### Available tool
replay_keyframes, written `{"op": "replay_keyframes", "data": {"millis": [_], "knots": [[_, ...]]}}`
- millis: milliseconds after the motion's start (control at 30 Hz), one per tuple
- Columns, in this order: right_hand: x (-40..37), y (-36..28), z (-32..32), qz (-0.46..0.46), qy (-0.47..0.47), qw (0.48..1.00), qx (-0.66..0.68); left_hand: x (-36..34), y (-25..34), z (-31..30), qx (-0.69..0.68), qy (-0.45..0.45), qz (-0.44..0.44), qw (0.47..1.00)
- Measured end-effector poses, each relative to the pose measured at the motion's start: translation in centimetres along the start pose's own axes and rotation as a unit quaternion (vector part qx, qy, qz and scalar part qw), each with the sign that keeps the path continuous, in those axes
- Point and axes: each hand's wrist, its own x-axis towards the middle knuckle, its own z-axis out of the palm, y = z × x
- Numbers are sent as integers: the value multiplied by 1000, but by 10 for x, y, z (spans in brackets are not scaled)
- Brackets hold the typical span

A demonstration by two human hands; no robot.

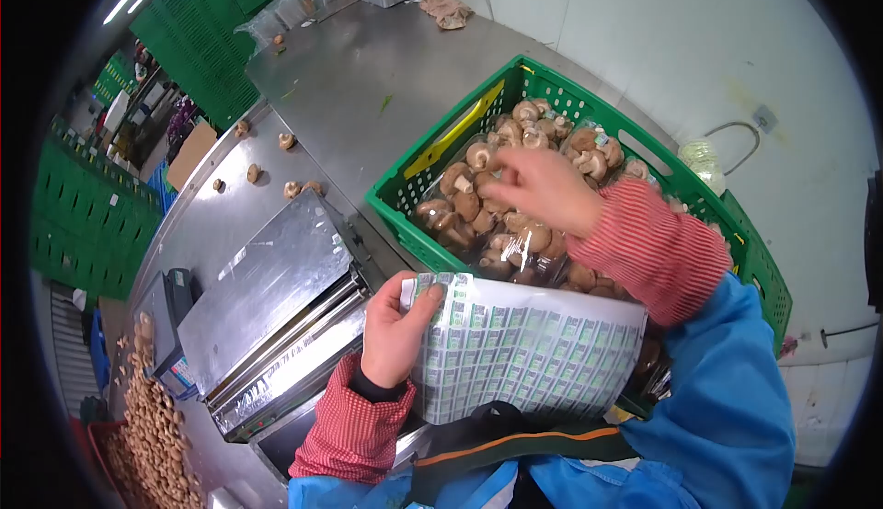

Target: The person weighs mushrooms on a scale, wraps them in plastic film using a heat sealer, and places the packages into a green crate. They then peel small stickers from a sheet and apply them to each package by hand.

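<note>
My left hand [395, 330] grips the upper left corner of a sheet of stickers [524, 348], thumb on top. The sheet is white, printed with rows of small green and grey labels, and bends along its length. My right hand [543, 192] is over a green plastic crate [391, 201], its bent fingers apart at the mushroom packs. No held item shows between them. Brown mushrooms [464, 205] in clear film packs [520, 251] fill the crate. A small label [600, 138] shows on one pack; the sheet and my right sleeve hide part of the crate.
Left of the crate stands a metal film-wrapping machine [267, 302], with a dark scale-like device [170, 325] beside it. Many loose mushrooms [156, 426] lie at lower left; several more dot the steel table [345, 95]. Green crates [198, 35] are stacked behind; a white wall [662, 40] bounds the right.
</note>
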Motion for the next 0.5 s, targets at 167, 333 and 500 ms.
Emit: {"op": "replay_keyframes", "data": {"millis": [167,333,500], "knots": [[-50,-50,1,-73,-90,988,97,2,4,13,13,-32,29,999],[-92,-62,1,-247,39,952,-178,0,-2,24,-25,-72,-9,997],[-116,-39,-21,-23,106,993,50,-5,-19,34,-76,-88,-59,992]]}}
